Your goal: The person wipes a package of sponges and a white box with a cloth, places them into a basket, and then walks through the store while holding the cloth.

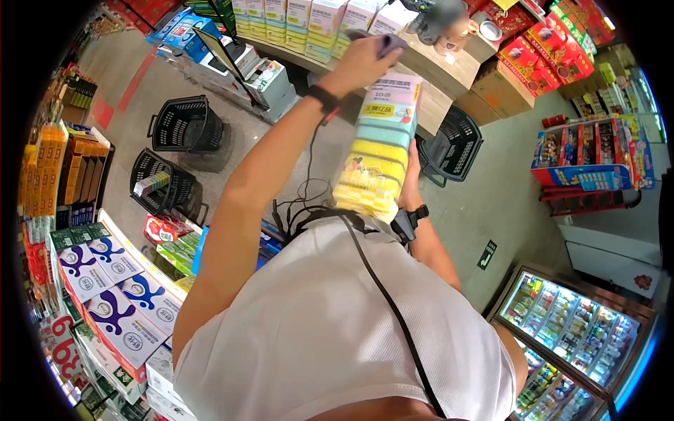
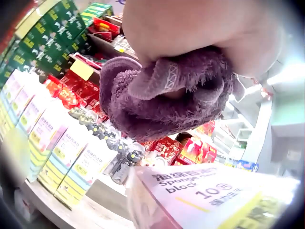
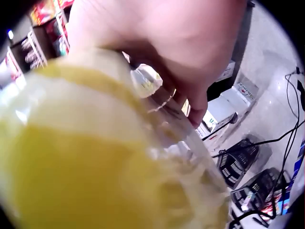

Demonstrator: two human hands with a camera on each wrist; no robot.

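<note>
Holding a clear-wrapped sponge pack [image 1: 379, 151] in front of the body, over the floor [image 1: 523, 231], label end up twd the table [image 1: 435, 67], yellow end down near the shirt [image 1: 337, 309]; blue-green layers in btwn, "10" printed on the label. Gripping the pack's side w/ R hand [image 1: 411, 175], fingertips partly hidden behind the wrap. Clenching a fuzzy purple cloth [image 2: 167, 98] in L hand [image 1: 358, 67], just above the pack's label end; can't tell if touching. Beyond, on the table, a row of similar packs [image 1: 302, 24], upright, side by side. Near the table's R end, on the floor, a black basket [image 1: 453, 144]. Over on the L, two more baskets [image 1: 186, 125], the nearer one w/ a small packet [image 1: 152, 184] inside. Lower L, white cartons [image 1: 116, 295] w/ purple & blue swirls. Lower R, a lit fridge [image 1: 576, 330], approx. full of goods.
</note>
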